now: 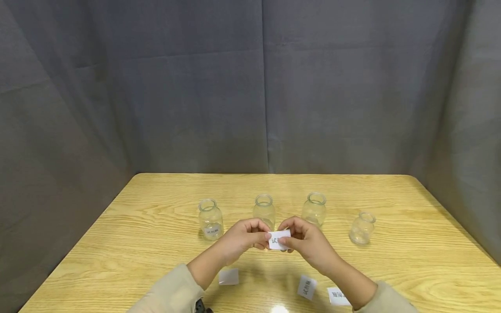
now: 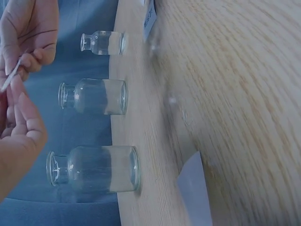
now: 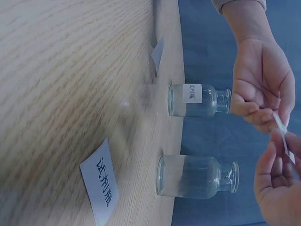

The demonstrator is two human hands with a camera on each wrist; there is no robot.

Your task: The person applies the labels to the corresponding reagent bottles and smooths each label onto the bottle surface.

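Note:
A small white label with dark characters (image 1: 275, 240) is held up between both hands above the table. My left hand (image 1: 243, 240) pinches its left edge, and my right hand (image 1: 309, 243) pinches its right part, the thumb over some of the writing. The right wrist view shows the label (image 3: 281, 127) nearly edge-on, with a piece of it bent away from the rest. Just behind the hands stands a glass jar (image 1: 264, 211), its lower part hidden. At the left, another jar (image 1: 211, 221) bears a label on its front.
Two more glass jars stand to the right, one larger (image 1: 314, 211) and one small (image 1: 362, 229). On the near part of the table lie a blank white paper (image 1: 228, 277) and two written labels (image 1: 307, 287), the other (image 1: 338, 296) partly beneath my right forearm. Grey curtains surround the table.

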